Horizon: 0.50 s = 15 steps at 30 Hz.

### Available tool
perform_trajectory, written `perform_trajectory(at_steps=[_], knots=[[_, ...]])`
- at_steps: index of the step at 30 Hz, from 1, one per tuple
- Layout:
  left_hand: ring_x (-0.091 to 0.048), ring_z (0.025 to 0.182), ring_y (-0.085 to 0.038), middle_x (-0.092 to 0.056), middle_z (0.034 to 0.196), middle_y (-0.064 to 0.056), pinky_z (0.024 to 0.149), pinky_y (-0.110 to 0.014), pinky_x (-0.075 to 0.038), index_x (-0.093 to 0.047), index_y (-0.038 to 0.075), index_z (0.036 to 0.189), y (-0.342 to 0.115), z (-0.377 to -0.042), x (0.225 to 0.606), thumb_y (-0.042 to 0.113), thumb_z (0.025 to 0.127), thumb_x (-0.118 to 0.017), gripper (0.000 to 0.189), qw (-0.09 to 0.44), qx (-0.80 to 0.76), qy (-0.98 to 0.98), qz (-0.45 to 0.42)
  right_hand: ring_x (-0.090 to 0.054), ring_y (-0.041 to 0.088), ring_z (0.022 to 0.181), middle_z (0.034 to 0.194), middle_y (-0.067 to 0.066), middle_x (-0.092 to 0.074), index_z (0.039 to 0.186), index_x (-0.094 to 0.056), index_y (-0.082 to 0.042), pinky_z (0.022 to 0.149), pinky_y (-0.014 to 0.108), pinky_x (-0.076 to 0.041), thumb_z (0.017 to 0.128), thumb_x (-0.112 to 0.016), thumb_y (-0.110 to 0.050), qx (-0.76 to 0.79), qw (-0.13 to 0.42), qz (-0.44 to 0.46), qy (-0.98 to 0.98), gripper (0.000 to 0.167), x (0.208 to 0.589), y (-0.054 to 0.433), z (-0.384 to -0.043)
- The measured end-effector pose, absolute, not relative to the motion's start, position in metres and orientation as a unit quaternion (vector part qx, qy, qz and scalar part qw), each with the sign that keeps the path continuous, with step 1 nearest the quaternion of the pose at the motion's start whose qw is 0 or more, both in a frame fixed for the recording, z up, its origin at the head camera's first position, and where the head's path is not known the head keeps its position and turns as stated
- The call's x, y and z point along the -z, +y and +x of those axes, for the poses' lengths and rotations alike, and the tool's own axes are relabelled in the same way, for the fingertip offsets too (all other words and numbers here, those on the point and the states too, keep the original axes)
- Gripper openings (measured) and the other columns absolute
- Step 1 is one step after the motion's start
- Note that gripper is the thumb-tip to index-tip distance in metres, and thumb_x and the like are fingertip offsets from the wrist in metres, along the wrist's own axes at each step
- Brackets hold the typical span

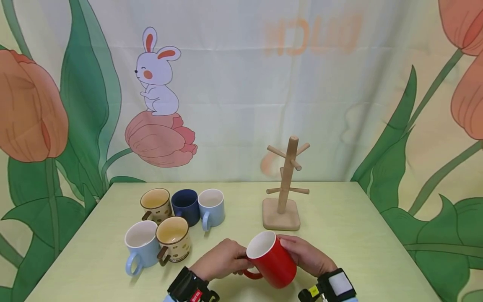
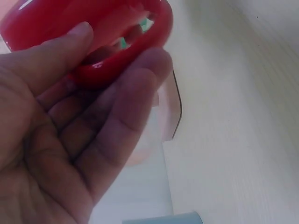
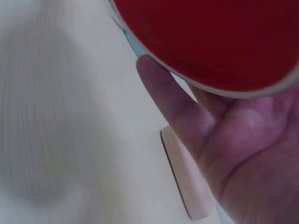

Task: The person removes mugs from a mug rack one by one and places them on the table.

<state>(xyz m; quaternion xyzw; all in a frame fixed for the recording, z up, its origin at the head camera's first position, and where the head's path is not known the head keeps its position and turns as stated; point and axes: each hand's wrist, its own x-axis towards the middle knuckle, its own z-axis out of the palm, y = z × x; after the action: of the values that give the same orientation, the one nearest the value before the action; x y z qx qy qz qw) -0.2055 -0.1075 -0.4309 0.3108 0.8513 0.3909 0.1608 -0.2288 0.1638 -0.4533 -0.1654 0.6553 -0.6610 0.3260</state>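
Observation:
A red mug (image 1: 274,263), white inside, is held tilted above the table, its mouth toward the upper left. The left hand (image 1: 224,259) pinches its red handle (image 2: 96,77); in the left wrist view the thumb lies on the handle and fingers curl beneath it. On the mug's other side, the right hand (image 1: 309,254) grips the body near the rim. Seen from the right wrist, the mug's red surface (image 3: 215,42) fills the top, and part of the right hand's grip is hidden behind it. A wooden mug tree (image 1: 288,176) with bare pegs stands just beyond the hands.
Several mugs stand upright at the left: two light blue mugs (image 1: 142,245), a dark blue mug (image 1: 186,207), and two cream spotted mugs (image 1: 180,247) with brown handles. A printed curtain (image 1: 234,105) hangs behind the pale table (image 1: 347,222).

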Motion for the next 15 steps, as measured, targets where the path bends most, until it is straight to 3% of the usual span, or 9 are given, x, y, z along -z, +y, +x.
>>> perform_trajectory(at_steps=[8, 15], knots=[[-0.056, 0.058, -0.009, -0.068, 0.073, 0.001, 0.054, -0.024, -0.046, -0.077, 0.009, 0.092, -0.114, -0.202, 0.432, 0.016, 0.090, -0.073, 0.008, 0.119, -0.381, 0.881, 0.253, -0.059, 0.033, 0.117, 0.138, 0.018, -0.055, 0.144, -0.047, -0.001, 0.097, 0.050, -0.048, 0.101, -0.056, -0.039, 0.597, 0.227, -0.149, 0.755, 0.058, 0.452, 0.161, -0.238], [-0.048, 0.059, -0.011, -0.062, 0.067, 0.005, 0.054, -0.024, -0.039, -0.075, 0.007, 0.088, -0.120, -0.198, 0.430, 0.014, 0.089, -0.073, 0.007, 0.029, -0.347, 0.913, 0.212, -0.058, 0.037, 0.119, 0.133, 0.018, -0.059, 0.137, -0.055, -0.003, 0.095, 0.055, -0.047, 0.096, -0.060, -0.048, 0.380, 0.053, -0.101, 0.918, 0.061, 0.442, 0.157, -0.233]])
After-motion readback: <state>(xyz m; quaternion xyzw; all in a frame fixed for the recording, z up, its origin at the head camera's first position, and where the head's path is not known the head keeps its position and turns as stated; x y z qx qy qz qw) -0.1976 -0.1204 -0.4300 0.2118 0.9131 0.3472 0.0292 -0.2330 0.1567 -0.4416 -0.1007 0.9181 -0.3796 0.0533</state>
